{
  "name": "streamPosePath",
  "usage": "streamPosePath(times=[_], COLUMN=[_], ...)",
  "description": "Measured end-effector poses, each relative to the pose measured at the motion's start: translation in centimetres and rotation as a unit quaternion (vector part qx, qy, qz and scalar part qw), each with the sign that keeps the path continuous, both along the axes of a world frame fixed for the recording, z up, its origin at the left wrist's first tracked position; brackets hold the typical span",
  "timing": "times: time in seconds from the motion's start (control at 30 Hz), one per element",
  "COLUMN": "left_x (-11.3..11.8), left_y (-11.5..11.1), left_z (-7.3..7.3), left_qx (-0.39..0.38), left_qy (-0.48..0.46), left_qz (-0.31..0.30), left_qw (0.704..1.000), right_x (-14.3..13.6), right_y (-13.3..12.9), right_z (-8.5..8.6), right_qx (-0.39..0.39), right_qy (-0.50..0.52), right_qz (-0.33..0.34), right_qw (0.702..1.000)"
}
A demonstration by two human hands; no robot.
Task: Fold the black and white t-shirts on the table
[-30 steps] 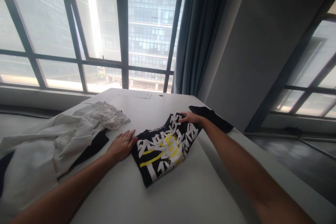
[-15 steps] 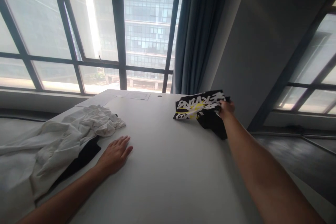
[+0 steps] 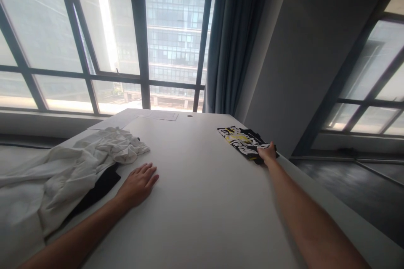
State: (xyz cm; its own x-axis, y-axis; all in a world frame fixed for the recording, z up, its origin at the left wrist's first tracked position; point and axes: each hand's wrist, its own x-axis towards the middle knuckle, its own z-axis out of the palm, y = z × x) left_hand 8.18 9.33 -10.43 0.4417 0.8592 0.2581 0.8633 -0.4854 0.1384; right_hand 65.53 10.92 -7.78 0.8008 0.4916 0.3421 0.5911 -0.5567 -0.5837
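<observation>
A folded black garment [image 3: 241, 142] with white and yellow lettering lies near the right edge of the white table [image 3: 189, 201]. My right hand [image 3: 267, 153] grips its near right corner, thumb on top and the other fingers mostly hidden. My left hand [image 3: 138, 184] rests palm down on the tabletop, fingers spread, holding nothing. Just left of it are a crumpled white cloth [image 3: 78, 168] and a black piece of fabric [image 3: 97, 191] partly under that cloth.
Sheets of paper [image 3: 162, 115] lie at the table's far edge, beside a small round hole [image 3: 190, 116]. Beyond stand large windows and a blue-grey curtain [image 3: 233, 42]. A slanted grey pillar rises at the right.
The black garment has come down and nearer with my right hand and now lies flat; before, it was raised with a part hanging. My left hand stays in place.
</observation>
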Motion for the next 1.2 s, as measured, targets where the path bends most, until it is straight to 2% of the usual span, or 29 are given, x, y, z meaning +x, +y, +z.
streamPosePath(times=[0.1, 0.17, 0.3, 0.37, 0.53, 0.67, 0.7, 0.77, 0.87, 0.93, 1.0, 1.13, 1.2], left_x=[0.0, 0.0, -0.1, -0.1, 0.1, -0.3, -0.7, -2.0, -5.3, -7.8, -9.8, -11.3, -11.2], left_y=[-0.1, -0.1, 0.2, 0.2, -0.1, 0.3, 0.6, 1.2, 2.4, 3.0, 3.3, 3.9, 4.6], left_z=[0.1, 0.0, -0.3, -0.4, -0.1, 1.2, 1.7, 3.1, 5.3, 6.4, 7.0, 7.1, 7.2], left_qx=[0.002, 0.006, 0.021, 0.022, 0.012, -0.023, -0.022, 0.027, 0.12, 0.122, 0.096, 0.058, 0.05], left_qy=[0.005, 0.006, -0.008, -0.008, -0.009, -0.01, -0.008, 0.003, 0.027, 0.021, -0.002, -0.088, -0.178], left_qz=[-0.006, -0.009, -0.012, -0.012, -0.009, -0.008, 0.003, 0.046, 0.164, 0.272, 0.334, 0.353, 0.332], left_qw=[1.0, 1.0, 1.0, 1.0, 1.0, 1.0, 1.0, 0.999, 0.979, 0.954, 0.938, 0.93, 0.925], right_x=[0.0, -0.3, -1.4, -2.4, -6.9, -12.0, -13.1, -15.1, -16.6, -16.9, -16.9, -16.9, -17.1], right_y=[-0.5, -1.0, -2.3, -3.0, -4.5, -5.3, -5.6, -6.2, -7.6, -8.5, -9.1, -9.2, -9.0], right_z=[-0.3, -0.4, -0.6, -0.6, -0.8, -0.5, -0.4, -0.4, -0.6, -0.8, -0.9, -0.9, -0.9], right_qx=[-0.042, -0.087, -0.165, -0.191, -0.267, -0.332, -0.344, -0.351, -0.312, -0.285, -0.274, -0.272, -0.275], right_qy=[0.033, 0.012, -0.062, -0.122, -0.228, -0.2, -0.18, -0.155, -0.161, -0.174, -0.181, -0.195, -0.206], right_qz=[0.014, 0.019, -0.059, -0.06, 0.049, 0.158, 0.176, 0.194, 0.189, 0.186, 0.19, 0.185, 0.186], right_qw=[0.998, 0.996, 0.983, 0.972, 0.935, 0.908, 0.904, 0.903, 0.917, 0.924, 0.925, 0.924, 0.921])
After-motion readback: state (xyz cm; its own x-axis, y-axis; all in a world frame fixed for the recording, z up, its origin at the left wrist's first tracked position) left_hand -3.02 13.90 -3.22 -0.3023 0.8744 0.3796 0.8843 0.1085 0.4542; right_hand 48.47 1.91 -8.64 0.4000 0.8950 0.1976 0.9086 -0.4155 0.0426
